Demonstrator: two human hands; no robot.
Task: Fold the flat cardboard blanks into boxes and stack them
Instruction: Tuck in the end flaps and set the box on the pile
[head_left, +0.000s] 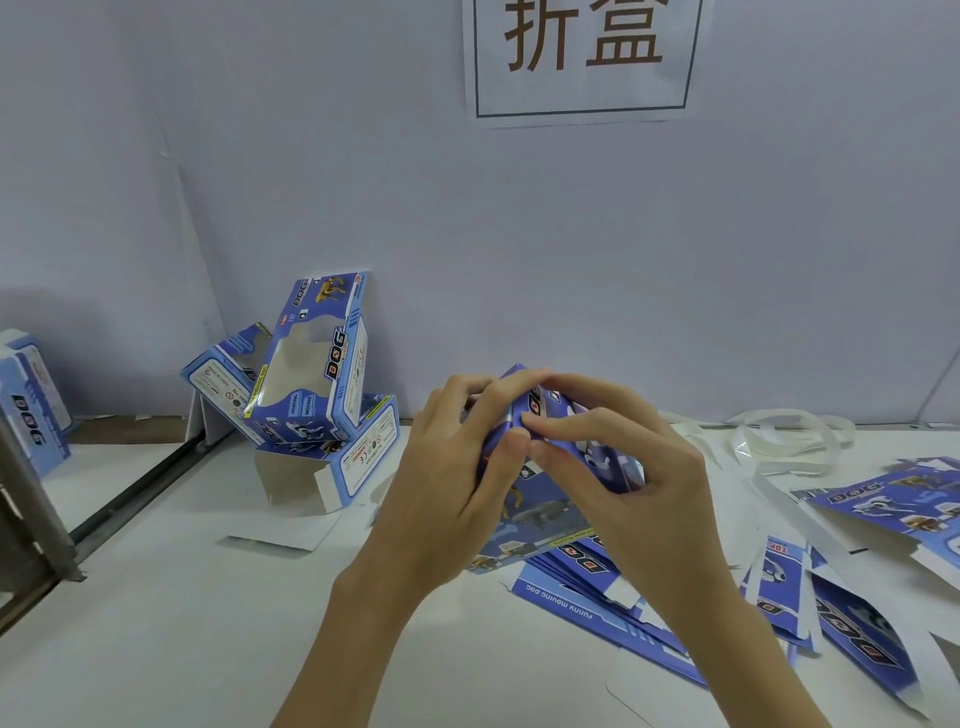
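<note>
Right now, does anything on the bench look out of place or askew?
Yes. The folded boxes at the back left lean on each other in a tilted heap, not a straight stack. Loose clear strips also lie tangled at the back right.

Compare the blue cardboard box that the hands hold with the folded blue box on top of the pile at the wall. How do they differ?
The blue cardboard box in the hands is gripped by the left hand and right hand; the folded blue box atop the pile is untouched. The held one is mostly hidden by fingers; the piled one shows its whole window front. The piled one leans tilted on other boxes. Both share the blue DOG print.
</note>
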